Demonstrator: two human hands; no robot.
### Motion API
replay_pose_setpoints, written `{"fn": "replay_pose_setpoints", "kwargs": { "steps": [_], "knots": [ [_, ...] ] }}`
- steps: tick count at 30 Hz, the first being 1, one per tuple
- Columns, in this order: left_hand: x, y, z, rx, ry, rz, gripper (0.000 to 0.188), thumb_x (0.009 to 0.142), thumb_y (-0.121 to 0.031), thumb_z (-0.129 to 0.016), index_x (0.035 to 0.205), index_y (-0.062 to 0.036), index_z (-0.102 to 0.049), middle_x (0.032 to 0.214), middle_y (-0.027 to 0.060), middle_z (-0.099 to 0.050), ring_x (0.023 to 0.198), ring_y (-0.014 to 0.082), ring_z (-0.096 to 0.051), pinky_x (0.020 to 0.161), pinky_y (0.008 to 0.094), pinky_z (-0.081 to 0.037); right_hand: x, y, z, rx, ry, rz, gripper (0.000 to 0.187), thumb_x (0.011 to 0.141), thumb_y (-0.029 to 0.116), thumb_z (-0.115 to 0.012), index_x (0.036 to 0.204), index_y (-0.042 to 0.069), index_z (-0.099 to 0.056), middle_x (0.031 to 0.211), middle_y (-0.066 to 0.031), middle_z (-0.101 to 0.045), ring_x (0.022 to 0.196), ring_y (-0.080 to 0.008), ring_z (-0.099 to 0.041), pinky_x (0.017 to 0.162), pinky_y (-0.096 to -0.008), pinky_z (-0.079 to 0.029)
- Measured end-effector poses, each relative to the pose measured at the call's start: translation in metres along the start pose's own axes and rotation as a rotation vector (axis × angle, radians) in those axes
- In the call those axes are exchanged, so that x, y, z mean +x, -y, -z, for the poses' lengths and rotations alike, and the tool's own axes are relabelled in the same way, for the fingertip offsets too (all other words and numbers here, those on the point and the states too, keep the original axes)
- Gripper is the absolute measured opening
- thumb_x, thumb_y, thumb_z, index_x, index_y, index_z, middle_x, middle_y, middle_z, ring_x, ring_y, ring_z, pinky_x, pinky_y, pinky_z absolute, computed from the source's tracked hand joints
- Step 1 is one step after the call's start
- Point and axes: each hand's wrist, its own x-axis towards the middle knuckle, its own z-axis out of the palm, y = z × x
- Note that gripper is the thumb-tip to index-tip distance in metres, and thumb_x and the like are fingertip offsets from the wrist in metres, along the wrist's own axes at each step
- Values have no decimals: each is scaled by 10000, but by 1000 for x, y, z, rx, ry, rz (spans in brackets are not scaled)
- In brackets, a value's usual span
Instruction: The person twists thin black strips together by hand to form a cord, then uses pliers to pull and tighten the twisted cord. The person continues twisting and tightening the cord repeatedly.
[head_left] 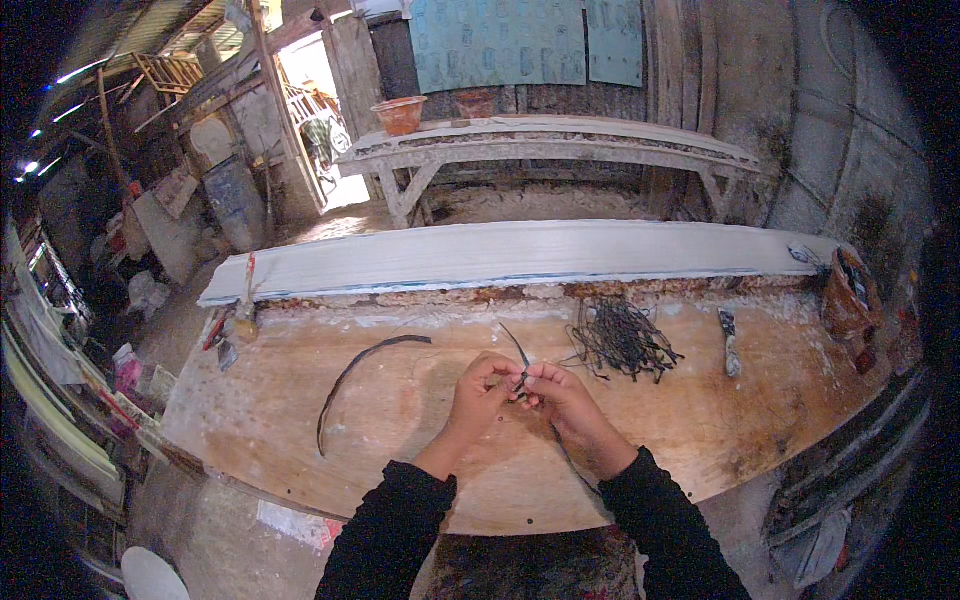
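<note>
The left hand [478, 392] and the right hand [562, 396] meet over the middle of the bench [420, 450], fingers curled in and pinched together on a thin dark strip [519, 362]. Both hands are closed on it, fingertips almost touching each other. The strip's long axis runs on a slant: its free upper end points up and away to the left from the fingers, toward the far edge of the bench, and a fine dark length seems to trail down toward the person beneath the right wrist, though that part is hard to make out. Both forearms wear black sleeves.

Just beyond the right hand, a little to its right, lies a loose tangle of dark strips [620, 338] on the bench top. Further right a small flat tool [729, 342] lies with its length pointing away from the person. To the left of the hands a long curved dark strip [350, 375] rests flat, bowing from near the bench's front toward its middle. Along the far edge runs a long white moulding [500, 255].
</note>
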Motion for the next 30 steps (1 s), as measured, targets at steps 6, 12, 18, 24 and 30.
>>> {"fn": "replay_pose_setpoints", "kwargs": {
  "steps": [6,12,18,24,30],
  "knots": [
    [7,1,0,-21,13,44,136,749,-42,-594,882,-23,-582,870,37,-513,766,103,-520,563,212,-467,7,-3,11,61,-74,0,85,779,111,-573,833,52,-544,744,1,-558,607,-65,-492,597,-191,-425],
    [5,-1,-2,-14,-33,75,147,736,-55,-616,877,-26,-585,849,30,-551,752,96,-528,558,207,-456,5,-2,6,5,-128,30,96,775,100,-580,850,44,-566,740,12,-563,622,-68,-492,607,-196,-416],
    [4,0,-3,-45,-80,136,126,740,-66,-618,851,-22,-578,848,32,-581,734,92,-539,576,207,-449,5,-3,6,-48,-155,40,108,767,97,-588,856,39,-568,755,1,-573,643,-70,-491,611,-198,-406],
    [2,5,-2,-70,-69,137,107,743,-67,-617,832,-25,-573,905,43,-578,749,94,-544,593,212,-449,6,0,6,-106,-131,85,114,750,94,-604,844,40,-568,754,-6,-575,635,-70,-486,587,-193,-393],
    [2,-3,-1,-1,-42,92,92,745,-68,-613,814,-25,-568,905,43,-575,762,93,-541,596,205,-439,8,-5,11,-144,-122,119,116,746,105,-614,823,45,-553,734,3,-562,628,-67,-489,575,-194,-391]
  ]
}}
